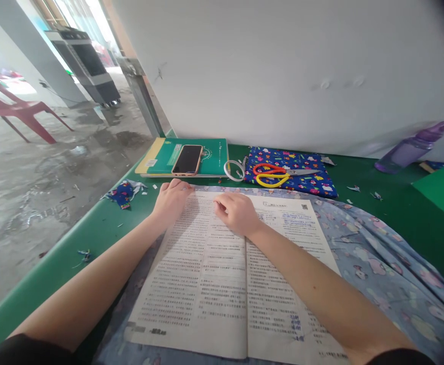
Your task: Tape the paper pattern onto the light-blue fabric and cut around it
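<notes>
An open printed book [222, 284], with handwriting on its right page, lies flat on a grey-blue patterned cloth [374, 253]. My left hand [173, 202] rests at the book's upper left corner, by the cloth's far edge. Its fingers are bent and closed; what they grip, if anything, is hidden. Over the upper middle of the book is my right hand [237, 213], fingers curled in and thumb against them. Whether it pinches anything cannot be seen. Just beyond the hands are scissors [273, 175] with red and yellow handles and a white tape roll [234, 171].
Behind the hands, a phone [187, 159] lies on a green book [216, 152]. The scissors rest on folded dark-blue patterned material [321, 185]. A purple bottle [406, 152] stands tilted-looking at right. Scraps [125, 193] lie on the green tabletop [66, 268]; a white wall [283, 66] rises behind.
</notes>
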Demonstrator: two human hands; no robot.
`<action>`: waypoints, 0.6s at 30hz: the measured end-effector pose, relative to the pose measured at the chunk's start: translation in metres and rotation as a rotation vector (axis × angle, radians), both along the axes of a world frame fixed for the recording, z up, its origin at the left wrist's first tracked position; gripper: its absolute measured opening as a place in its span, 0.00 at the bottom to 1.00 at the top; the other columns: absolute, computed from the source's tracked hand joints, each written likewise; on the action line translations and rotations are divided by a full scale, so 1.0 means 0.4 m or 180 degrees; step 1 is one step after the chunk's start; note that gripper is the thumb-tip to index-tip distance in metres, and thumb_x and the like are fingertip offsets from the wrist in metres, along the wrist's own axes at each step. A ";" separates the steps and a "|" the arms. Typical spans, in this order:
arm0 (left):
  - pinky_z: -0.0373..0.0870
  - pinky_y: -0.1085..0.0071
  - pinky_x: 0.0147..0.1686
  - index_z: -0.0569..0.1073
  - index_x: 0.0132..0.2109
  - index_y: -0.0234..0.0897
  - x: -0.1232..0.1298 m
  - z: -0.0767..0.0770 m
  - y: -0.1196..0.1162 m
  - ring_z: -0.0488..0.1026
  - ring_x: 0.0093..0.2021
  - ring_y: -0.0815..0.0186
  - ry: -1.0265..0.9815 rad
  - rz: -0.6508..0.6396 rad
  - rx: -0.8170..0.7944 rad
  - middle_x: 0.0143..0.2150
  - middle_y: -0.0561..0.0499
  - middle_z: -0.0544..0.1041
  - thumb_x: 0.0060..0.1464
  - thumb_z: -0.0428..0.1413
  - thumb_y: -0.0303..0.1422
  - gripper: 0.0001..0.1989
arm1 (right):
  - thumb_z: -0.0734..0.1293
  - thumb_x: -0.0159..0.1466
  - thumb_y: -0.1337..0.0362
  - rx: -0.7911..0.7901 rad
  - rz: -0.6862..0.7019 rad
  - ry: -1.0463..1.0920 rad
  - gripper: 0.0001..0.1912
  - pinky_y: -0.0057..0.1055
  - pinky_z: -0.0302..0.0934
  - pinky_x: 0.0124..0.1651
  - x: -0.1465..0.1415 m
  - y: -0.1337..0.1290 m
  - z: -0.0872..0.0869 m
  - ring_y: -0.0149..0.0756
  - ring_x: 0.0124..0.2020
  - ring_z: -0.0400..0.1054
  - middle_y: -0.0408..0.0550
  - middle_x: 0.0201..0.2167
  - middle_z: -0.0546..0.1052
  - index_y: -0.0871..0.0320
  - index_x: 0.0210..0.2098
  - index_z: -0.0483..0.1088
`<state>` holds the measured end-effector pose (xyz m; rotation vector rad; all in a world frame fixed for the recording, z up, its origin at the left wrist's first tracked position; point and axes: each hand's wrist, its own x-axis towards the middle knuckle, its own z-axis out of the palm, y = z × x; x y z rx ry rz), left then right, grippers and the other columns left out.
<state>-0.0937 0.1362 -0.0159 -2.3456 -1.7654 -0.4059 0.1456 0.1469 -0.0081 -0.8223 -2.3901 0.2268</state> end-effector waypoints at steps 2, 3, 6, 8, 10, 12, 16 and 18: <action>0.55 0.58 0.45 0.76 0.46 0.43 0.011 0.004 -0.002 0.62 0.53 0.52 0.0008 0.0046 0.0008 0.49 0.46 0.76 0.58 0.45 0.21 0.19 | 0.53 0.68 0.64 0.0184 -0.0140 0.0058 0.16 0.32 0.55 0.41 0.011 0.007 0.011 0.33 0.33 0.66 0.47 0.29 0.75 0.58 0.37 0.71; 0.55 0.58 0.45 0.76 0.46 0.44 0.017 0.006 -0.003 0.62 0.53 0.52 0.0024 0.0079 0.0015 0.48 0.46 0.76 0.59 0.45 0.21 0.19 | 0.53 0.68 0.64 0.0217 -0.0205 0.0058 0.16 0.32 0.56 0.40 0.018 0.010 0.018 0.33 0.32 0.66 0.47 0.28 0.75 0.58 0.37 0.71; 0.55 0.58 0.45 0.76 0.46 0.41 0.030 0.004 -0.004 0.62 0.52 0.51 0.0135 0.0159 0.0030 0.45 0.43 0.76 0.60 0.45 0.23 0.17 | 0.53 0.68 0.63 0.0187 -0.0387 0.0120 0.16 0.32 0.56 0.37 0.044 0.011 0.050 0.33 0.29 0.65 0.46 0.26 0.74 0.58 0.37 0.71; 0.55 0.58 0.44 0.75 0.47 0.39 0.036 0.000 -0.003 0.62 0.51 0.50 0.0258 0.0187 0.0039 0.45 0.41 0.76 0.60 0.44 0.23 0.17 | 0.54 0.68 0.63 0.0184 -0.0414 0.0181 0.15 0.32 0.55 0.37 0.061 -0.003 0.071 0.32 0.29 0.64 0.45 0.26 0.73 0.58 0.37 0.71; 0.55 0.57 0.43 0.75 0.46 0.37 0.041 -0.001 -0.004 0.62 0.50 0.49 0.0488 0.0262 0.0100 0.44 0.40 0.75 0.60 0.43 0.23 0.17 | 0.55 0.68 0.65 0.0234 -0.0340 0.0166 0.13 0.32 0.55 0.39 0.078 -0.027 0.082 0.32 0.30 0.64 0.45 0.27 0.74 0.58 0.36 0.70; 0.56 0.58 0.42 0.75 0.46 0.37 0.046 0.001 -0.006 0.63 0.49 0.50 0.0830 0.0339 0.0172 0.43 0.40 0.75 0.60 0.43 0.23 0.18 | 0.56 0.66 0.67 0.0265 -0.0252 0.0032 0.12 0.33 0.54 0.40 0.091 -0.056 0.077 0.33 0.32 0.65 0.45 0.28 0.74 0.58 0.33 0.69; 0.57 0.58 0.41 0.75 0.47 0.36 0.053 0.012 -0.013 0.65 0.46 0.50 0.1234 0.0370 0.0188 0.41 0.39 0.76 0.59 0.42 0.22 0.18 | 0.58 0.65 0.69 0.0078 -0.0134 -0.0326 0.10 0.34 0.55 0.41 0.105 -0.098 0.030 0.34 0.33 0.64 0.47 0.29 0.73 0.59 0.31 0.69; 0.57 0.58 0.41 0.75 0.46 0.34 0.054 0.018 -0.012 0.66 0.44 0.51 0.1279 0.0338 0.0173 0.39 0.40 0.75 0.60 0.42 0.23 0.17 | 0.58 0.66 0.69 -0.0050 -0.0053 -0.0402 0.10 0.33 0.55 0.41 0.108 -0.106 0.010 0.34 0.34 0.63 0.47 0.31 0.73 0.59 0.32 0.70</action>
